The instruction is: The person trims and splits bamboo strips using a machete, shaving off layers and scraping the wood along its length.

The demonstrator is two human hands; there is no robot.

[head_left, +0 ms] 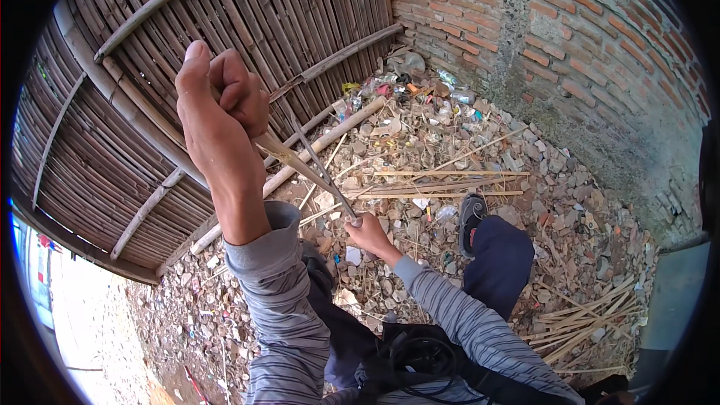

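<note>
My left hand [225,120] is raised at the left, its fingers closed around a split bamboo strip [291,157]. The strip slants from that fist down to the right. Lower and nearer the middle, my right hand [371,237] grips the handle of a machete [316,159]. Its long, narrow grey blade points up and away to the left. Blade and strip come together just above my right hand; whether they touch, I cannot tell. The strip's end inside my left fist is hidden.
A bamboo-slat wall [322,22] rises at the left, with a brick wall [592,52] at the far right. Rubble [420,127] and litter cover the ground. Long bamboo strips [450,184] lie ahead of my shoe [472,217]; more strips [592,319] are piled at the right.
</note>
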